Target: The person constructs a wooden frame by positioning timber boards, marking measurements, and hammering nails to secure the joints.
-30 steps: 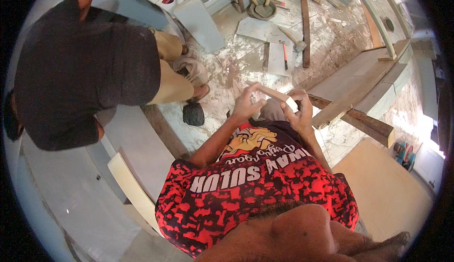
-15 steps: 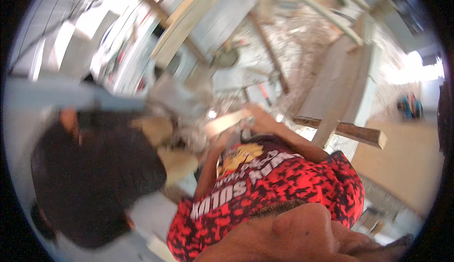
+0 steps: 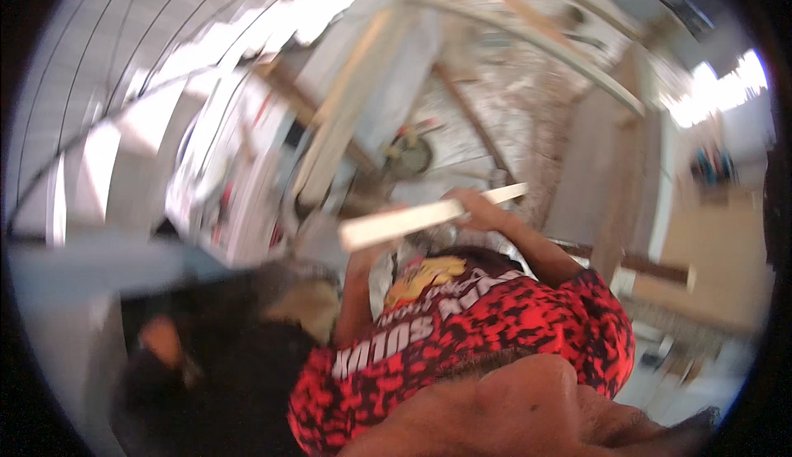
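A pale, planed wooden strip lies crosswise in front of my chest, its left end nearer the camera and its right end tilted up. My right hand is closed round it toward the right end. Behind the left part of the strip is my left hand, partly hidden and smeared, seemingly gripping it from below. Both forearms reach up from the red and black shirt.
A person in dark clothes crouches close on my left, one hand showing. Wooden beams form a frame ahead. A wide board stands at right. Beyond lie a round greenish object and a blue tool.
The strip has come up and swung across, now showing at greater length. My right hand has shifted right along with it. The person on the left has moved lower, and the whole view has turned.
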Available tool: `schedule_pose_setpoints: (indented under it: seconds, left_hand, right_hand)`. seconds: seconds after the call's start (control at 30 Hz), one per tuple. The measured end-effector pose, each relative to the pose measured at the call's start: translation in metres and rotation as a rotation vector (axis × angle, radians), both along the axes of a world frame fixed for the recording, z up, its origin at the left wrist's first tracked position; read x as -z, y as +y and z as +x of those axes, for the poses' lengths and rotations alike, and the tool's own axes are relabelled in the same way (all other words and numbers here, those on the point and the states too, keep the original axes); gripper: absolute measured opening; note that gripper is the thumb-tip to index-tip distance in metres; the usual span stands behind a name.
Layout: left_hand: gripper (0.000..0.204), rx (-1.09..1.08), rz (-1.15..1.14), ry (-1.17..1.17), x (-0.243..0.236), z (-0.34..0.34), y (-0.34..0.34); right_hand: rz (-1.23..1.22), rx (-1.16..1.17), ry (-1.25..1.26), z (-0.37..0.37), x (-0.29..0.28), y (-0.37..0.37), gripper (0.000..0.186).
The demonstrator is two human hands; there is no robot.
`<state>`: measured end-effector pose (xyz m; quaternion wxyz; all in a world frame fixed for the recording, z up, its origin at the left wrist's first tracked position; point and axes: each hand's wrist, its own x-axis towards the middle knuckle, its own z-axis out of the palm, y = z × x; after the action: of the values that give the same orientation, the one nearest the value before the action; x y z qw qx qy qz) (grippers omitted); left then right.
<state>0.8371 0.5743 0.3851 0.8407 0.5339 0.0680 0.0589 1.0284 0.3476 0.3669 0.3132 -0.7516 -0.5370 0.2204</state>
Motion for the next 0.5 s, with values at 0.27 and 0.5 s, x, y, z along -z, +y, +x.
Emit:
schedule_pose_setpoints:
  seconds: [0.27,0.5]
  left_hand:
    - [0.043,-0.436,-0.187,0.136,0.01,0.011,0.123]
    - [0.036,-0.596,0.43,0.345,0.024,0.039,0.155]
  right_hand:
    - [0.076,0.011,-0.314,0.072,-0.02,0.127,0.044]
    - [0.044,-0.126,-0.627,0.162,-0.034,0.228,0.043]
